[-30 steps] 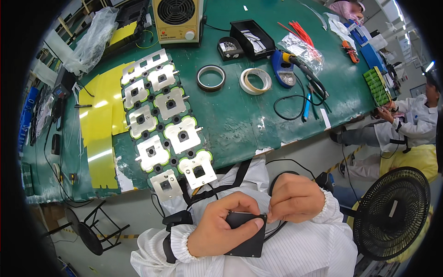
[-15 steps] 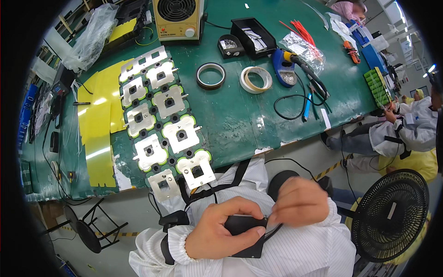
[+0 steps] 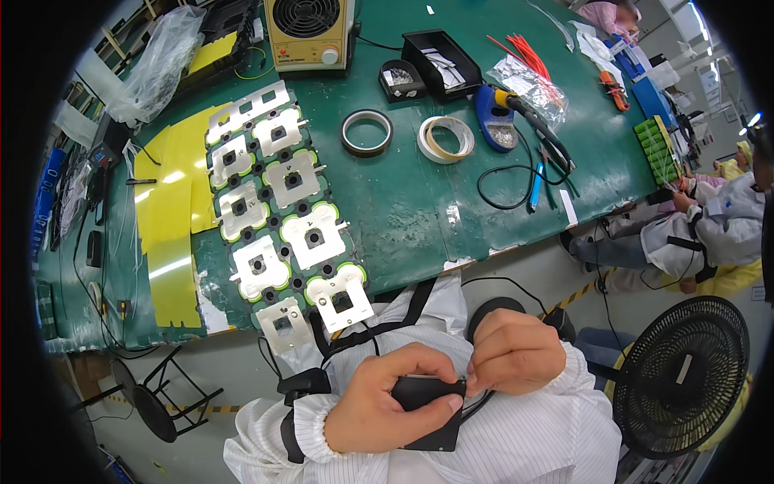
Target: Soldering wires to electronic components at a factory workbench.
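While our left hand is wrapped shut around the flat black rectangular device at our lap, below the green table, we should steady it as our right hand pinches the thin black cable at its edge.

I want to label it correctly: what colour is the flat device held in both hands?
Black. The flat device shows best in the head view, near the lower edge.

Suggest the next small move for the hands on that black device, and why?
Probably seat the cable end: the left hand grips the flat black device in the lap, while the right hand pinches at its top edge where a thin black cable meets it.
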The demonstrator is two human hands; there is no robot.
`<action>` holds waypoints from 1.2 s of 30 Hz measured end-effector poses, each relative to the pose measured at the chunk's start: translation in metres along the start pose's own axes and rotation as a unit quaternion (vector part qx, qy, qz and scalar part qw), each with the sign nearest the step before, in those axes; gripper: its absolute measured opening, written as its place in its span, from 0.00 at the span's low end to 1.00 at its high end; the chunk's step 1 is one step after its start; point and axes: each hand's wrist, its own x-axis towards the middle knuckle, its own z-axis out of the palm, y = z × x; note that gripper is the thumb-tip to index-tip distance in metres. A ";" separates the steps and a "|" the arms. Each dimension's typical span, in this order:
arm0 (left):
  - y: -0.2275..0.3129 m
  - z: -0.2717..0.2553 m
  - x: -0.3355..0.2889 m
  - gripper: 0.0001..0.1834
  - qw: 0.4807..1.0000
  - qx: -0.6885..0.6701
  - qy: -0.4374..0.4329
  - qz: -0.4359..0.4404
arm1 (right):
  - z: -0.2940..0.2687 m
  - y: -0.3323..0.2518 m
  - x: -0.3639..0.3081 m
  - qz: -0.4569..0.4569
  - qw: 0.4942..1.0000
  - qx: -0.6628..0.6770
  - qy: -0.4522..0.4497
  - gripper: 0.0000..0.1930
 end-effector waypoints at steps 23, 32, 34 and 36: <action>0.000 -0.004 0.000 0.12 0.998 0.039 -0.027 0.037 | 0.008 0.003 -0.006 0.033 0.995 0.093 0.031 0.13; 0.004 -0.001 -0.001 0.14 0.998 0.044 -0.007 0.042 | 0.010 0.003 -0.009 0.003 0.999 0.019 0.037 0.12; 0.003 0.000 0.000 0.13 0.998 0.043 -0.002 0.048 | 0.005 0.004 -0.008 -0.020 0.999 0.001 0.025 0.12; 0.001 0.000 0.001 0.13 0.998 0.042 0.001 0.054 | 0.003 0.005 -0.008 -0.043 0.999 -0.018 0.014 0.13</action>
